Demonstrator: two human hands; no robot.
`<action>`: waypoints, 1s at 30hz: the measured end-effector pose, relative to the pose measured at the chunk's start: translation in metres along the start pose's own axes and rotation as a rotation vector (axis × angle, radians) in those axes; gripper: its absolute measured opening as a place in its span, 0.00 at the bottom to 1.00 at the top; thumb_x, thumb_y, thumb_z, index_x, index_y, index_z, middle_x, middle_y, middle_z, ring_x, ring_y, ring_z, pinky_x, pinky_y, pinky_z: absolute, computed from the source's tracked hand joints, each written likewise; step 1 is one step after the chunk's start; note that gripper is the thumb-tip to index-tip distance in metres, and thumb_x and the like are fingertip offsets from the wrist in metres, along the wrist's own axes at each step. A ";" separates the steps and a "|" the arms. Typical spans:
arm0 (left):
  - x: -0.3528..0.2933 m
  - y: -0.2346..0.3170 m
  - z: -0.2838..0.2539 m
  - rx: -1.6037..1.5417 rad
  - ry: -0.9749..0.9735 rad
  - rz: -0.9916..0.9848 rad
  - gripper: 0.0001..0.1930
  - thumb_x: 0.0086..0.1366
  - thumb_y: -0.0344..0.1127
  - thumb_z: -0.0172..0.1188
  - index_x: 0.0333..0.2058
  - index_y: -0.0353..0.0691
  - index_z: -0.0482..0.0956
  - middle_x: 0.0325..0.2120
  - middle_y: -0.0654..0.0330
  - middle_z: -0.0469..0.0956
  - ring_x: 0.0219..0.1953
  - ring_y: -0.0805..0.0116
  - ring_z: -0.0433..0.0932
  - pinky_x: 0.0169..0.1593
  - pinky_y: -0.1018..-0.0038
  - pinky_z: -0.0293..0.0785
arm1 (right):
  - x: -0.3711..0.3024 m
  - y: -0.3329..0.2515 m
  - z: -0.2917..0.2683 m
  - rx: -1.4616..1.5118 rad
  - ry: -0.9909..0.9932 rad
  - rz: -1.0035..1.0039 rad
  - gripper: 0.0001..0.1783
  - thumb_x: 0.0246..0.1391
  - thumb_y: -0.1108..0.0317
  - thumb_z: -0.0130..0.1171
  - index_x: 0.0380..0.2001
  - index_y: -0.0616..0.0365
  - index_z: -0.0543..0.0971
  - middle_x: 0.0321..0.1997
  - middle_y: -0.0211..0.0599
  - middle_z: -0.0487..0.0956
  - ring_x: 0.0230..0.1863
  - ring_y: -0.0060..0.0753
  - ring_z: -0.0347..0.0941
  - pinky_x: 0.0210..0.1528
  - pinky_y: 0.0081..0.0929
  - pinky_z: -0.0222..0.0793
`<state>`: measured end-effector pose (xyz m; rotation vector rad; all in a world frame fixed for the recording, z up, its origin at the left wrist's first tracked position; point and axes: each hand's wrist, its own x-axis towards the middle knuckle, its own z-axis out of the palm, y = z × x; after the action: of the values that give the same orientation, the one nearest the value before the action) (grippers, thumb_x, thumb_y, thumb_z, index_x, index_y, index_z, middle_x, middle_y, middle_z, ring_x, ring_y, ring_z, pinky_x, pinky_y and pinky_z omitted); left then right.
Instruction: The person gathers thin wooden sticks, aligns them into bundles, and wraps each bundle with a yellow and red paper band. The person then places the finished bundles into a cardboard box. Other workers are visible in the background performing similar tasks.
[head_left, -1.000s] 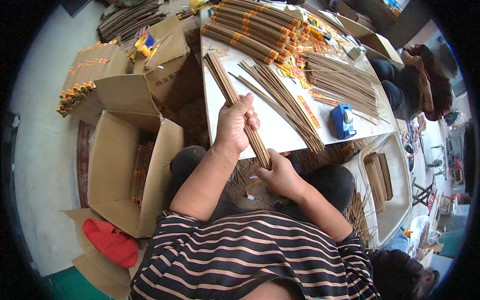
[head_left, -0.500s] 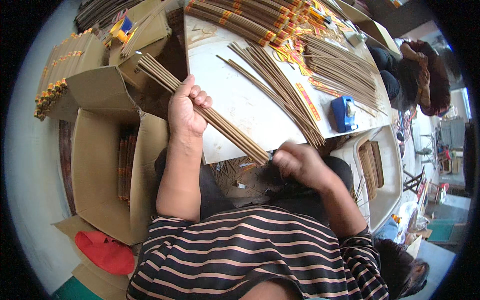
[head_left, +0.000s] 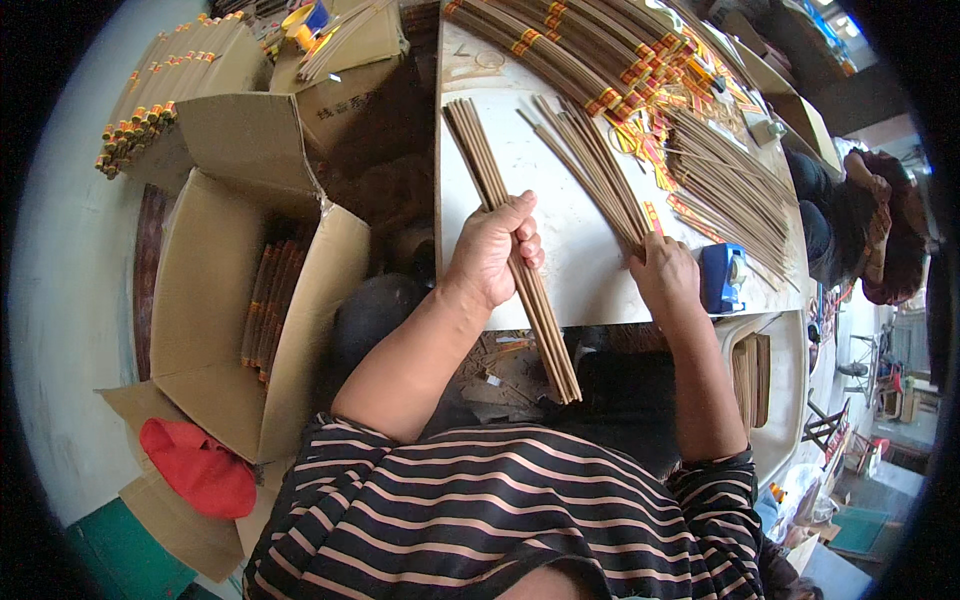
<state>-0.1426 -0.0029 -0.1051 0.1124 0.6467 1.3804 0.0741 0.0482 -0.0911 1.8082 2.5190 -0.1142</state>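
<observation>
My left hand (head_left: 500, 250) is closed around the middle of a bundle of thin brown incense sticks (head_left: 541, 305). The bundle slants from above the white table down past its near edge, its lower ends over my lap. My right hand (head_left: 667, 275) has its fingers bent around the near ends of a loose pile of incense sticks (head_left: 597, 165) on the table. Its palm and fingertips are partly hidden. A red and yellow paper strip (head_left: 651, 214) shows just beyond those fingers. A blue tape dispenser (head_left: 722, 278) stands close to the right of that hand.
Labelled bundles (head_left: 560, 60) lie at the table's (head_left: 480, 140) far side, with more loose sticks (head_left: 725, 185) at right. An open cardboard box (head_left: 200, 290) holding bundles is at left, near a red cloth (head_left: 198, 468). Another person (head_left: 870, 225) sits at far right.
My right hand has moved from the lower ends of the held bundle to the loose pile on the table. My left hand has tilted the bundle steeper, and the view has shifted.
</observation>
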 end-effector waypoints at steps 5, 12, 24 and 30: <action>0.004 -0.005 0.000 0.000 0.039 -0.030 0.09 0.58 0.35 0.58 0.23 0.46 0.67 0.14 0.69 0.65 0.15 0.77 0.64 0.21 0.78 0.63 | 0.007 -0.004 0.007 -0.078 -0.020 0.012 0.11 0.44 0.67 0.52 0.30 0.63 0.71 0.34 0.52 0.74 0.39 0.52 0.70 0.43 0.43 0.66; 0.008 -0.010 0.001 -0.042 0.048 -0.054 0.07 0.57 0.32 0.58 0.24 0.43 0.69 0.13 0.67 0.65 0.15 0.75 0.64 0.21 0.77 0.62 | 0.014 -0.002 0.003 -0.011 -0.073 0.034 0.12 0.42 0.67 0.52 0.30 0.65 0.72 0.34 0.55 0.75 0.40 0.54 0.71 0.45 0.43 0.65; 0.013 -0.014 -0.001 -0.072 0.051 -0.075 0.06 0.56 0.31 0.58 0.24 0.41 0.70 0.14 0.65 0.66 0.15 0.74 0.65 0.21 0.76 0.63 | 0.012 0.006 0.012 -0.011 0.053 -0.080 0.08 0.47 0.67 0.50 0.28 0.61 0.69 0.27 0.53 0.75 0.34 0.55 0.73 0.38 0.46 0.67; 0.014 -0.015 -0.002 0.000 0.102 -0.065 0.06 0.57 0.32 0.57 0.29 0.38 0.70 0.20 0.58 0.73 0.18 0.71 0.70 0.25 0.72 0.71 | 0.008 -0.008 -0.014 0.002 0.095 -0.151 0.10 0.50 0.64 0.49 0.26 0.60 0.65 0.23 0.52 0.75 0.30 0.54 0.73 0.33 0.46 0.67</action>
<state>-0.1298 0.0057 -0.1187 0.0211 0.7297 1.3301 0.0644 0.0544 -0.0774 1.6602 2.7197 -0.0364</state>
